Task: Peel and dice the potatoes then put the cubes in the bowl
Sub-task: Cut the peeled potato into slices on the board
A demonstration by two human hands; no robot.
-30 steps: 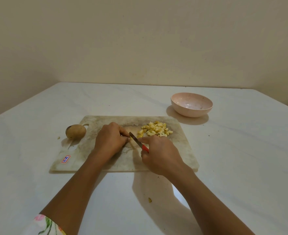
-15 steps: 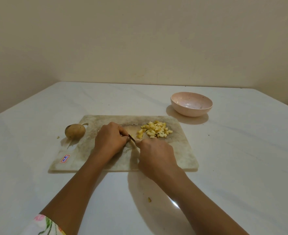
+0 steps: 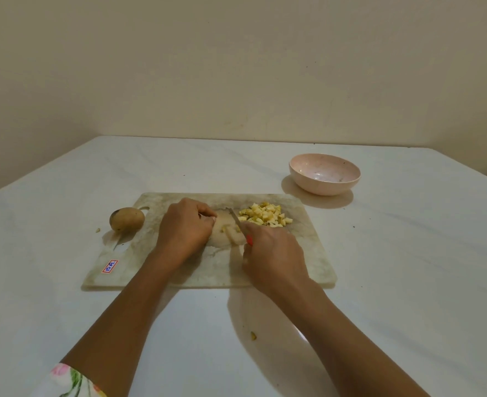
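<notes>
A marbled cutting board (image 3: 302, 253) lies in the middle of the white table. My right hand (image 3: 273, 256) grips a red-handled knife (image 3: 238, 222), its blade angled toward the board's centre. My left hand (image 3: 183, 229) rests curled on the board just left of the blade; what its fingertips hold is hidden. A few small potato bits (image 3: 230, 230) lie between the hands. A pile of yellow potato cubes (image 3: 265, 214) sits on the board's far right part. A whole unpeeled potato (image 3: 127, 219) stands at the board's left edge. The pink bowl (image 3: 324, 177) sits beyond the board to the right.
A scrap of potato (image 3: 253, 335) lies on the table in front of the board, and a tiny one (image 3: 97, 230) near the whole potato. A red-and-white sticker (image 3: 110, 266) marks the board's near left corner. A beige wall rises behind the table.
My right hand has pulled back toward me and to the right, showing the knife's blade and red handle again. The left hand has stayed in place.
</notes>
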